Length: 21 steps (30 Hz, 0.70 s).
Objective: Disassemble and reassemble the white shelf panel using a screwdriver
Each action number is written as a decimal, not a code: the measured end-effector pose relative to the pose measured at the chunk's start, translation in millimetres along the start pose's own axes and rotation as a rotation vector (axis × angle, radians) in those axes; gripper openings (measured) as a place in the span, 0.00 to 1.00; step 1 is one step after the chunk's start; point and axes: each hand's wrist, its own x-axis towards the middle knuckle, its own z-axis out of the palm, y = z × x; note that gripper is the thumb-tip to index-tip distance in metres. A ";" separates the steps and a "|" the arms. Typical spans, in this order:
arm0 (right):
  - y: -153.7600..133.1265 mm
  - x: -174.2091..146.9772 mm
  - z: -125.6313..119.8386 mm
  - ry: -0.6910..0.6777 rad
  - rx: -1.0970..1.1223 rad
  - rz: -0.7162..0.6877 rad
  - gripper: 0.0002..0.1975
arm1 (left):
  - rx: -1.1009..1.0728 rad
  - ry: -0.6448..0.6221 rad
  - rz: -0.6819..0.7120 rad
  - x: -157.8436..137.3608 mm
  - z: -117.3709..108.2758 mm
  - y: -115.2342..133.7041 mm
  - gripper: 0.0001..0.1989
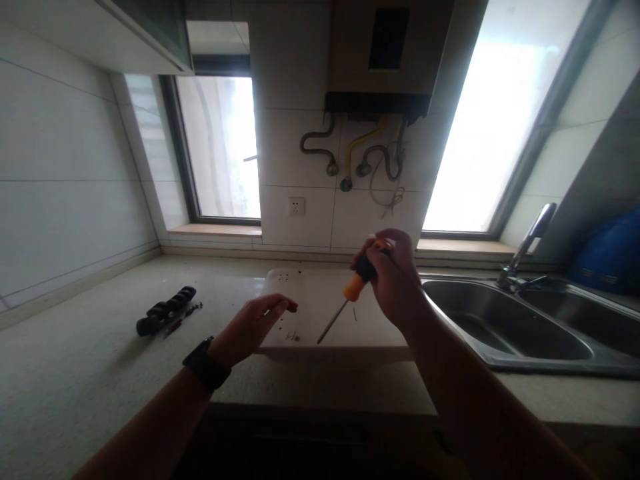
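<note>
My right hand is closed round the orange and black handle of a screwdriver. Its metal shaft slants down to the left, the tip over a flat white panel. My left hand, with a dark watch on the wrist, is over the panel's left side. Its thumb and fingertips come together in a pinch; whatever may be between them is too small to make out. Small holes dot the panel's left part, and a small round fitting sits near its front edge.
Black cylindrical parts lie in a row on the pale countertop, with small dark pieces beside them. To the right is a double steel sink with a faucet. A water heater hangs above, pipes beneath.
</note>
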 end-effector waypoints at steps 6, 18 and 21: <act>41.2 5.2 43.6 -0.180 -0.193 -0.090 0.11 | -0.175 -0.062 -0.021 2.3 12.4 -2.3 0.16; 46.2 -7.0 58.6 -0.254 -0.446 -0.138 0.13 | -0.228 -0.016 -0.009 6.9 22.5 -4.7 0.13; 46.2 -8.3 59.4 -0.251 -0.458 -0.149 0.14 | -0.230 -0.022 -0.012 7.0 22.2 -5.2 0.12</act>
